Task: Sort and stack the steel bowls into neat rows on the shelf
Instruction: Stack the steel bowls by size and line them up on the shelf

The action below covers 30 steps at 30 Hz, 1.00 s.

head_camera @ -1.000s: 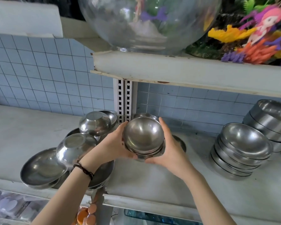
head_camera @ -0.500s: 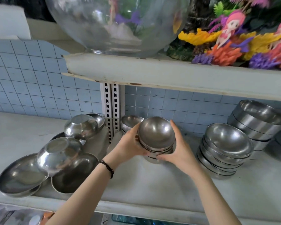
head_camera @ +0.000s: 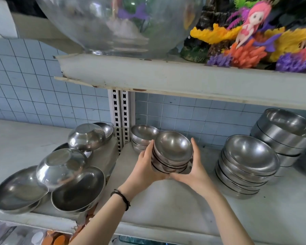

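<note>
The left hand and right hand hold the small stack of bowls by its sides. It tips toward the near side, just in front of the back stack, maybe touching the shelf.

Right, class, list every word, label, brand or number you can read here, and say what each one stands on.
No text can be read.
The bowls, shelf, tiles and fish bowl show no lettering.
The packets below the shelf are too blurred to tell.
</note>
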Available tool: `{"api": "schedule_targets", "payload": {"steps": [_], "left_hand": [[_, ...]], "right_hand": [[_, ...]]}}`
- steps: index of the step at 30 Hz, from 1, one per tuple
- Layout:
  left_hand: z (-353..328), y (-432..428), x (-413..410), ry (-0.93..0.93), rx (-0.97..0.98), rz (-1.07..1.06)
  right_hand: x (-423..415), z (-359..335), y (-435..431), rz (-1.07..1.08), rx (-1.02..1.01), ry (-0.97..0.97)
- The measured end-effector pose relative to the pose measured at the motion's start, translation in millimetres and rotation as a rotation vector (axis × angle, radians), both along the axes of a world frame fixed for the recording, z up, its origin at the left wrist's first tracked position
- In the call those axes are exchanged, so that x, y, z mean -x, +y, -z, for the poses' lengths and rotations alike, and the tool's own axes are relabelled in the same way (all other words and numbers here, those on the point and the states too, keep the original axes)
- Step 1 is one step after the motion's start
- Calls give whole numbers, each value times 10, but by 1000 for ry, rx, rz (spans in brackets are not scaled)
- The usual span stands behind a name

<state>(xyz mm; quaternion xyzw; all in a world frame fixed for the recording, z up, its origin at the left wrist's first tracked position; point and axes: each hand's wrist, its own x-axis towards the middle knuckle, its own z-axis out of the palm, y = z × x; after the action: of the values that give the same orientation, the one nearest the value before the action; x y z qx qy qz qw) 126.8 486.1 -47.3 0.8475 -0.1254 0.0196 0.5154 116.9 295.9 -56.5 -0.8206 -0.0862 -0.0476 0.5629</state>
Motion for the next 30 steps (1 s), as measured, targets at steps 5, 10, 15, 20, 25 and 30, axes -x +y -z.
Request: {"api": "schedule_targets", "payload": {"steps": [5,10,15,20,25,30], "left_hand": [[118,-24,30,16,31,0],[59,31,62,-22,27,9],[-242,130,34,-131,52,4],[-543,274,-124,-175,32,-16],[-759,456,-443,-206,-8,-47],[-744,639,-749,-164,-60,-74]], "right_hand": [[35,124,50,11,-57,-51],[75,47,21,-1,-59,-79],[0,-285,74,-41,-65,-108],[-196,-575,229,-69,-49,-173],[-537,-757,413,-52,6,-237],[-850,-790,625,-42,0,-203]]}}
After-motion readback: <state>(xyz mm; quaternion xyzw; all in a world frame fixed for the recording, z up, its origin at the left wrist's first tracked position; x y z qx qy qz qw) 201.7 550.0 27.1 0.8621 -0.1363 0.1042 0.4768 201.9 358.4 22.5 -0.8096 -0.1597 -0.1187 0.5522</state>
